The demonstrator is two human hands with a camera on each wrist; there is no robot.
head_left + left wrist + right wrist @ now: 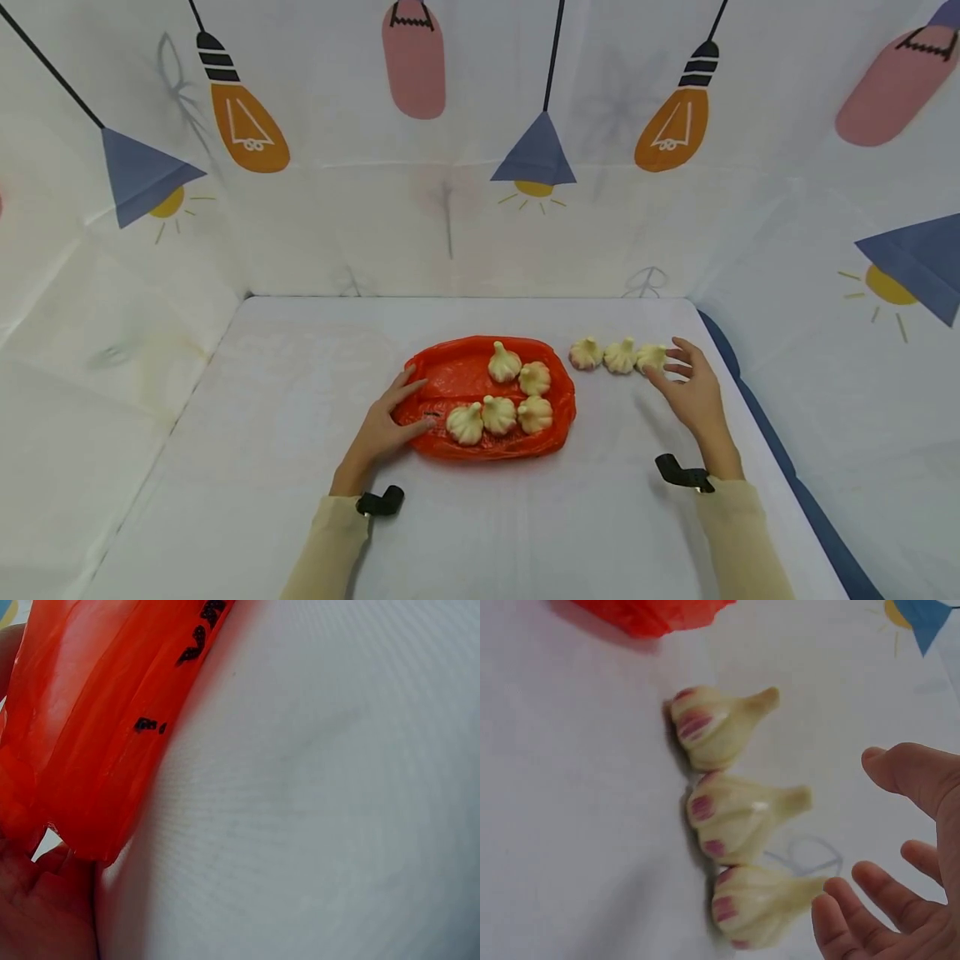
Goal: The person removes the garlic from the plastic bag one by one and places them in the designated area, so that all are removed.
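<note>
Currently, the red plastic bag [453, 377] lies spread in a shallow, dish-like shape on the white table [300, 350], with five garlic bulbs on it: two [535, 380] toward its back right and three [498, 415] along its front. Three more, the outer bulbs [620, 358], stand in a touching row to the right of the bag, level with its back part. At the bag's left end, the left hand [385, 427] rests with thumb and fingers spread along the rim, touching the plastic rather than curling round it. Well to the right of the bag, the right hand [692, 393] is beside the farthest outer bulb, thumb and fingers apart and gripping nothing; whether a fingertip touches that bulb, I cannot tell. Beyond the bag rises a white cloth [337, 225] printed with lamps.
</note>
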